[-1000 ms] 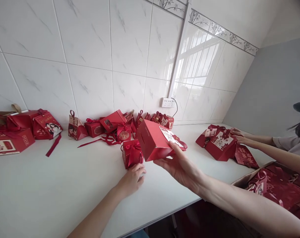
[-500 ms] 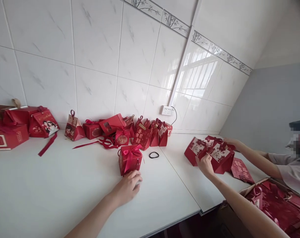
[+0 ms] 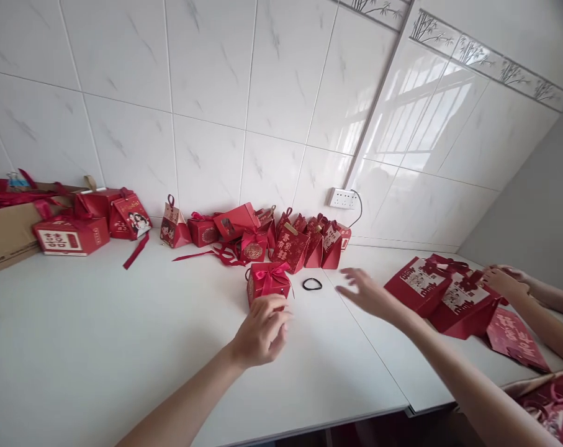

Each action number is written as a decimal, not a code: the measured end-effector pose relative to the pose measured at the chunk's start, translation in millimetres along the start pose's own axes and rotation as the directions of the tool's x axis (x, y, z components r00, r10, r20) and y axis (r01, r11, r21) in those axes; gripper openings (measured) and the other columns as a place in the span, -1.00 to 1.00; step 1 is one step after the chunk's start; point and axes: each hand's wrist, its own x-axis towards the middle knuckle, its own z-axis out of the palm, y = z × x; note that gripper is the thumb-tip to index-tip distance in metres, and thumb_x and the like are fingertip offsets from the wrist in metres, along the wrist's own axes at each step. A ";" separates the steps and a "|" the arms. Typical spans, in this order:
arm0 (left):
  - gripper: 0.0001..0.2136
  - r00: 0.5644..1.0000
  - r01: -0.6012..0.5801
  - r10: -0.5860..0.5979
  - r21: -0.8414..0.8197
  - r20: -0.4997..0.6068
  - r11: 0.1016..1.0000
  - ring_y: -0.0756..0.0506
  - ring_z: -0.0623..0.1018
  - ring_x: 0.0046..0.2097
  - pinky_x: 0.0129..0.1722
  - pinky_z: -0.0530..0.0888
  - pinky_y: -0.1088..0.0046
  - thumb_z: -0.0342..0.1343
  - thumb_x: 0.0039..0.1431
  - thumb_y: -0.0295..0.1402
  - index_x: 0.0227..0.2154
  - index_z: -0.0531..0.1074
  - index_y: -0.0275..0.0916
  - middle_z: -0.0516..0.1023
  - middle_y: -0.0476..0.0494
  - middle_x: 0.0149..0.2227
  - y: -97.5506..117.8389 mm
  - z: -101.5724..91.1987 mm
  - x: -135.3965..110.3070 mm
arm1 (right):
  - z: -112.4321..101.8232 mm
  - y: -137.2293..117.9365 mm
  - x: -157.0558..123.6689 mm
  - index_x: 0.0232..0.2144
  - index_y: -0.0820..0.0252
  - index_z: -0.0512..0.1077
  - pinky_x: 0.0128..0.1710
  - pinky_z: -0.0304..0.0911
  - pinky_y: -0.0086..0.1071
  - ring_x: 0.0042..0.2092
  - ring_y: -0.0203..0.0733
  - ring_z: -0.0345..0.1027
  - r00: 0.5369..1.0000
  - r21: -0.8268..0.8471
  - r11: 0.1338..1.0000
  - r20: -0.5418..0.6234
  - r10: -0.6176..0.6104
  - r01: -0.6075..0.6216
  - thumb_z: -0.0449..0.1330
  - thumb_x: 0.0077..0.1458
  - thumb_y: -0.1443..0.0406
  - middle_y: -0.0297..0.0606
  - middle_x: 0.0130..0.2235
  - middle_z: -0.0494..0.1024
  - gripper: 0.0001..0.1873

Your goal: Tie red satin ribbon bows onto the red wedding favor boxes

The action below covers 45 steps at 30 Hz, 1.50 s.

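A small red gift box (image 3: pixel 267 279) with a shiny red ribbon bow sits on the white table. My left hand (image 3: pixel 261 332) hovers just in front of it and covers its lower front edge. The fingers are loosely bent with a gap to the thumb, and I see nothing in them. My right hand (image 3: pixel 367 297) is in the air to the right of the box, fingers stretched out, holding nothing. Between the two lies a black loop band (image 3: pixel 311 284). Right of my right hand stand a red printed box (image 3: pixel 418 285) and a similar red box (image 3: pixel 465 304).
Several red gift boxes (image 3: pixel 290 245) line the tiled wall, with a power strip (image 3: pixel 342 198) above. A cardboard carton (image 3: pixel 11 239) with ribbons stands at left. At right, another person's hands (image 3: pixel 504 282) are at the boxes, near a flat red packet (image 3: pixel 516 338).
My right hand has let go of the printed red box and moved left. My left hand has lifted slightly from the bowed box. The view has turned left.
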 end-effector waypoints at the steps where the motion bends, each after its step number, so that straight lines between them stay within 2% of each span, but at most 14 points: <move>1: -0.79 0.997 0.040 -0.038 0.029 -0.070 0.999 -0.17 0.38 0.05 0.01 0.39 0.21 -0.11 0.17 -0.47 -0.15 0.31 -0.21 0.38 -0.24 -0.08 -2.3 -1.4 -0.7 | 14.8 -15.3 6.9 0.05 0.17 0.28 0.09 0.19 0.02 0.07 0.12 0.28 0.981 0.130 0.980 0.110 -0.162 0.148 0.29 -0.06 0.09 0.01 0.10 0.30 -0.36; 4: -0.74 0.948 0.249 -0.236 0.033 -0.214 0.968 -0.20 0.32 0.11 0.06 0.36 0.14 -0.10 0.20 -0.43 -0.04 0.20 -0.21 0.29 -0.29 0.01 -17.5 -3.3 -3.1 | 64.8 -50.1 31.7 0.07 0.14 0.25 0.09 0.17 0.06 0.12 0.17 0.22 0.923 0.454 0.867 0.207 -0.326 0.204 0.46 -0.38 0.08 0.00 0.13 0.29 -0.07; 6: -0.70 0.871 0.422 -0.421 -0.054 -0.253 0.905 -0.19 0.33 0.09 0.05 0.37 0.13 -0.09 0.22 -0.35 0.01 0.15 -0.21 0.26 -0.30 0.04 -31.6 -3.4 -2.7 | 96.2 -62.9 46.1 0.14 0.16 0.13 0.09 0.20 0.01 0.19 0.13 0.15 0.919 0.551 0.807 0.167 -0.356 0.213 0.39 -0.27 -0.02 0.03 0.17 0.25 -0.03; 10: -0.58 0.605 0.721 -0.792 -0.364 -0.084 0.590 -0.16 0.44 -0.07 -0.09 0.46 0.18 -0.11 0.20 -0.09 0.03 0.14 -0.22 0.28 -0.30 0.02 -51.0 -5.7 3.5 | 138.4 -70.3 51.8 0.14 0.14 0.06 0.16 0.14 -0.10 0.21 -0.03 0.15 0.912 0.741 0.619 0.022 -0.411 0.261 0.15 0.04 -0.08 -0.02 0.20 0.23 -0.25; 11: -0.54 0.554 0.754 -0.832 -0.409 -0.025 0.514 -0.15 0.44 -0.09 -0.11 0.46 0.20 -0.10 0.18 -0.04 0.03 0.15 -0.22 0.29 -0.28 0.00 -52.2 -6.9 5.1 | 143.6 -70.3 48.0 0.12 0.13 0.08 0.19 0.10 -0.10 0.20 -0.04 0.16 0.911 0.774 0.575 -0.006 -0.413 0.266 0.15 0.06 -0.06 -0.05 0.20 0.24 -0.30; 13: -0.49 0.511 0.780 -0.859 -0.438 0.033 0.447 -0.12 0.45 -0.14 -0.13 0.47 0.23 -0.06 0.13 0.01 0.05 0.17 -0.20 0.29 -0.23 -0.06 -51.5 -9.8 7.5 | 147.9 -70.2 37.5 0.08 0.11 0.12 0.19 0.10 -0.07 0.18 -0.02 0.20 0.912 0.816 0.512 -0.041 -0.409 0.267 0.19 0.06 -0.02 -0.07 0.19 0.26 -0.36; 16: -0.45 0.575 0.763 -0.817 -0.385 0.038 0.519 -0.11 0.44 -0.17 -0.15 0.47 0.25 0.02 0.10 -0.03 0.11 0.15 -0.15 0.26 -0.17 -0.11 -49.5 -15.3 7.7 | 146.1 -72.3 22.2 0.07 0.07 0.09 0.04 0.28 -0.08 0.13 -0.01 0.26 0.908 0.834 0.473 -0.073 -0.413 0.283 0.20 0.07 0.04 -0.07 0.14 0.28 -0.40; 21: -0.46 0.821 0.553 -0.570 -0.204 -0.033 0.808 -0.14 0.38 -0.08 -0.09 0.43 0.22 0.06 0.11 -0.19 0.14 0.08 -0.13 0.23 -0.20 -0.07 -53.8 -24.0 1.8 | 142.9 -79.0 11.8 -0.04 0.06 0.08 -0.06 0.35 -0.19 0.13 -0.07 0.21 0.856 0.823 0.399 -0.187 -0.482 0.405 0.21 0.09 0.08 -0.09 0.11 0.24 -0.50; 24: -0.47 0.859 0.486 -0.509 -0.231 -0.051 0.843 -0.10 0.40 -0.15 -0.17 0.46 0.28 0.10 0.08 -0.22 0.09 0.04 -0.14 0.26 -0.19 -0.10 -55.1 -23.8 -1.2 | 140.2 -81.5 12.0 -0.09 0.10 0.16 -0.04 0.32 -0.15 0.03 -0.11 0.27 0.870 0.740 0.503 -0.228 -0.437 0.446 0.01 0.23 0.05 -0.11 0.01 0.31 -0.68; 28: -0.74 0.857 0.481 -0.513 -0.285 -0.048 0.829 -0.05 0.41 -0.25 -0.24 0.45 0.35 0.03 0.13 -0.20 -0.20 0.15 -0.17 0.28 -0.10 -0.21 -52.0 -20.2 -0.7 | 133.6 -82.3 12.0 -0.26 0.16 0.32 -0.09 0.30 -0.15 -0.14 -0.11 0.30 0.887 0.546 0.701 -0.329 -0.324 0.459 -0.13 0.27 0.08 -0.15 -0.21 0.37 -0.65; 30: -0.82 0.845 0.502 -0.530 -0.235 -0.075 0.833 -0.05 0.39 -0.24 -0.30 0.43 0.41 -0.04 0.18 -0.19 -0.39 0.18 -0.19 0.26 -0.11 -0.25 -49.5 -19.6 2.3 | 130.4 -81.5 11.6 -0.29 0.16 0.34 -0.20 0.34 -0.23 -0.12 -0.09 0.31 0.893 0.553 0.703 -0.322 -0.313 0.446 -0.11 0.25 0.10 -0.11 -0.17 0.38 -0.67; 33: -0.74 0.821 0.543 -0.564 -0.185 -0.087 0.819 -0.04 0.36 -0.31 -0.39 0.38 0.47 -0.09 0.20 -0.19 -0.54 0.16 -0.20 0.23 -0.09 -0.33 -45.1 -20.5 7.7 | 127.9 -79.1 12.3 -0.35 0.16 0.38 -0.26 0.36 -0.27 -0.09 -0.08 0.33 0.899 0.576 0.691 -0.297 -0.321 0.437 -0.09 0.23 0.11 -0.07 -0.07 0.40 -0.66; 40: -0.71 0.706 0.671 -0.700 -0.214 -0.106 0.710 0.02 0.14 -0.54 -0.51 0.22 0.51 -0.18 0.23 -0.17 -0.56 0.03 -0.16 0.06 0.09 -0.58 -34.8 -18.4 11.5 | 130.6 -79.0 14.2 -0.41 0.17 0.39 -0.16 0.34 -0.21 -0.07 -0.06 0.32 0.906 0.607 0.673 -0.273 -0.324 0.423 -0.09 0.22 0.04 -0.06 -0.08 0.41 -0.59; 45: -0.72 0.683 0.679 -0.717 -0.238 -0.142 0.694 0.03 0.12 -0.55 -0.51 0.20 0.51 -0.17 0.22 -0.17 -0.55 0.02 -0.16 0.06 0.10 -0.58 -32.5 -17.5 10.7 | 130.4 -84.8 8.3 -0.29 0.17 0.45 0.01 0.25 -0.18 0.01 -0.05 0.30 0.931 0.661 0.657 -0.231 -0.283 0.364 -0.10 0.20 0.00 -0.09 -0.07 0.42 -0.54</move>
